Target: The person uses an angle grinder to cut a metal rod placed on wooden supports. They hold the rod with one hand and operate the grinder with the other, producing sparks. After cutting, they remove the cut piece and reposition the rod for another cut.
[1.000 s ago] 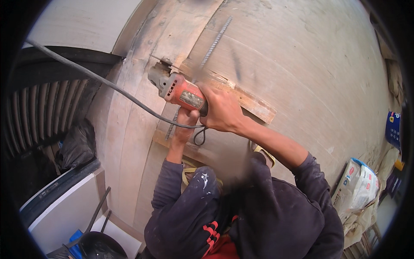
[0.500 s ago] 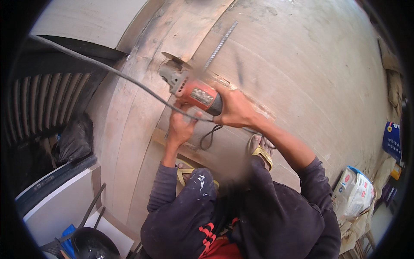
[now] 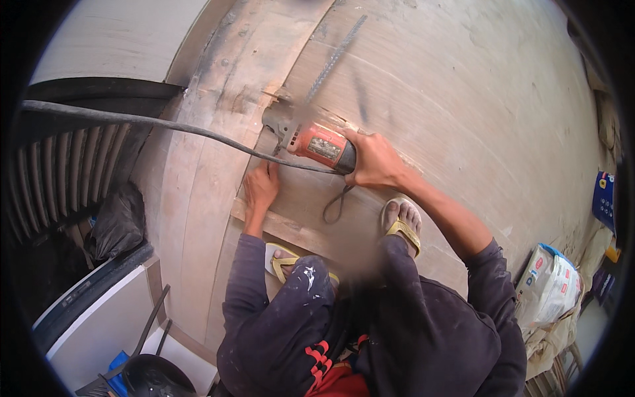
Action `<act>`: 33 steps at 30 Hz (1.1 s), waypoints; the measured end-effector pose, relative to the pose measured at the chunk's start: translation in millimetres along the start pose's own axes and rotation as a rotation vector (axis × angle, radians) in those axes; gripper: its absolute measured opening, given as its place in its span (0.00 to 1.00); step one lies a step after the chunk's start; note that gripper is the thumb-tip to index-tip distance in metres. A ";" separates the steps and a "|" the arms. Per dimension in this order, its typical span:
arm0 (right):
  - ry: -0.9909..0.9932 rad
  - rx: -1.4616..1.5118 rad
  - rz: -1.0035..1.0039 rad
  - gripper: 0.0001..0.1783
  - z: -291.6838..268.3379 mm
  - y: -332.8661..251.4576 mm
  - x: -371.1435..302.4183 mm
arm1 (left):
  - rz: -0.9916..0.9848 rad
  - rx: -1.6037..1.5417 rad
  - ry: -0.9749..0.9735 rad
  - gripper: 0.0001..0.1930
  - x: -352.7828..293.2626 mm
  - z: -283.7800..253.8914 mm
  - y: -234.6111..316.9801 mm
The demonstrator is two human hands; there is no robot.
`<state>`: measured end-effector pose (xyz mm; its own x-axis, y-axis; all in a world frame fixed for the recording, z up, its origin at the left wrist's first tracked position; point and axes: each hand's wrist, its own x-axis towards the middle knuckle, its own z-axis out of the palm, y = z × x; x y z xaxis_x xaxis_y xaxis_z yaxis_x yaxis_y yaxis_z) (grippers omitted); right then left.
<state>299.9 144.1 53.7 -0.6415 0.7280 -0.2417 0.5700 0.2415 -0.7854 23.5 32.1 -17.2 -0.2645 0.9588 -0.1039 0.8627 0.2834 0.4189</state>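
My right hand is wrapped round the rear of a red and grey angle grinder. The grinder's thin disc sits at the head's far left side. A ribbed steel bar slants across the floor and passes beneath the grinder. Below the grinder head, my left hand is closed at the bar's near end, its fingertips pinched. The black power cord runs from the left across the front of the grinder to its rear. A small blurred patch covers part of the grinder near its disc.
A wooden strip lies in front of my feet. At the left stand a dark ribbed panel and a black plastic bag. A black bowl-shaped thing is at the lower left. A white printed sack lies at the right.
My left hand has left the grinder's underside and closed at the bar's near end. The grinder, in my right hand, has shifted slightly right and turned. The cord now lies lower at the left.
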 end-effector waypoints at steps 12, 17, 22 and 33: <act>-0.021 0.448 0.093 0.42 -5.4 14.8 -8.1 | 0.005 -0.213 0.019 0.27 5.4 19.0 5.8; 0.126 0.351 0.085 0.43 -11.3 10.5 -13.4 | 0.024 -0.074 0.009 0.25 4.4 15.1 -2.5; 0.144 0.130 0.076 0.43 -24.3 9.6 -3.5 | 0.023 -0.040 -0.024 0.24 16.7 -2.2 -0.3; 0.095 0.062 0.091 0.42 -0.6 4.3 -1.7 | 0.016 -0.005 -0.072 0.27 10.2 -6.0 19.6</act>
<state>303.7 144.3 51.1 -0.5359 0.8030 -0.2608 0.5888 0.1340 -0.7971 35.1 47.3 -4.6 -0.2187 0.9623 -0.1616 0.8645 0.2679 0.4253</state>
